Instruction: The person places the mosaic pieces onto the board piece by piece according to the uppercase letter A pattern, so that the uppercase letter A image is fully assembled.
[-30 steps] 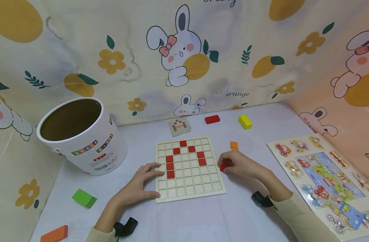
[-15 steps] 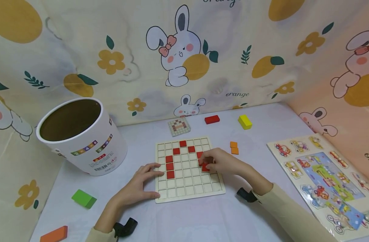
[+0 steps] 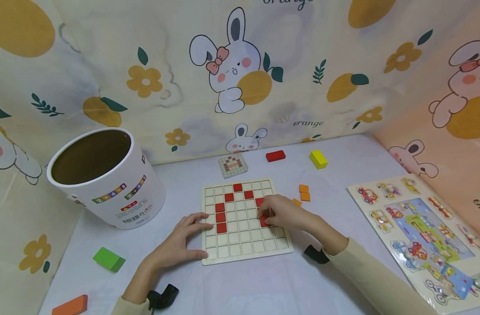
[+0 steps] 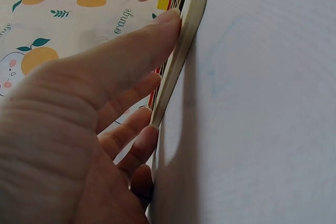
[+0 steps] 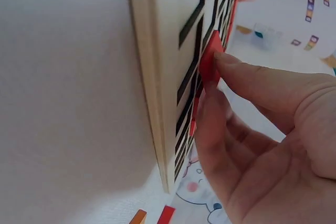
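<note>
**Red tile held at the right side of the grid board**

Head view: the right hand [image 3: 281, 213] lies over the right part of the wooden grid board [image 3: 245, 251], its grip closed on a small red tile [image 3: 263, 222] pinched between thumb and fingertips. The right-wrist view shows this red tile [image 5: 211, 65] touching the board's face [image 5: 170, 51], tilted rather than flat in a cell. The left hand [image 3: 181, 243] rests on the worktop [image 3: 263, 284] at the board's left edge, fingers spread and fairly straight, thumb against the near left edge and fingertips on the left rim; it grasps nothing. The left-wrist view shows the thumb [image 4: 131, 56] pressed to the board's side [image 4: 191, 19]. Other red tiles [image 3: 220, 217] already sit in cells, forming an arch-like outline. Beyond the board lie a small pattern card [image 3: 233, 165], a red block [image 3: 276, 155], a yellow block [image 3: 318, 159] and orange pieces [image 3: 304, 192]. A white tub [image 3: 118, 192] lies tilted at the left, a green block [image 3: 109, 259] near it; a vehicle puzzle [image 3: 421, 236] is at the right
</note>
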Tool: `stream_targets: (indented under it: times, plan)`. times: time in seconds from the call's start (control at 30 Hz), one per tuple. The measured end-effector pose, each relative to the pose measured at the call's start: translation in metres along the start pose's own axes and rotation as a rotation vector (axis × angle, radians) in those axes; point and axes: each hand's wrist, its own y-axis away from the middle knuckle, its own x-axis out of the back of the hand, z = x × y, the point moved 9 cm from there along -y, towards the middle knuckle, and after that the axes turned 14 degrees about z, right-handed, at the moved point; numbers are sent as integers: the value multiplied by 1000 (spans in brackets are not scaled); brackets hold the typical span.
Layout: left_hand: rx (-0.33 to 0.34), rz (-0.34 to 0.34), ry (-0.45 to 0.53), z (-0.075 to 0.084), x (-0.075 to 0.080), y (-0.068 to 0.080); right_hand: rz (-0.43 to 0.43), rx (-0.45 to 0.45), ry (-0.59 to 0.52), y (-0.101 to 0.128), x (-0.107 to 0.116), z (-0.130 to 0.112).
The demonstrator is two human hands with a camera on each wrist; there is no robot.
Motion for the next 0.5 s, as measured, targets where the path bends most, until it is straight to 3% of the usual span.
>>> stream_targets:
  times: [0.23, 0.5]
  plan:
    - [1, -1, -1, 1, 1, 0, 40, -1, 31, 2, 1, 1]
    - [0, -5, -10, 2, 1, 0, 38, -79, -231, 10, 12, 19]
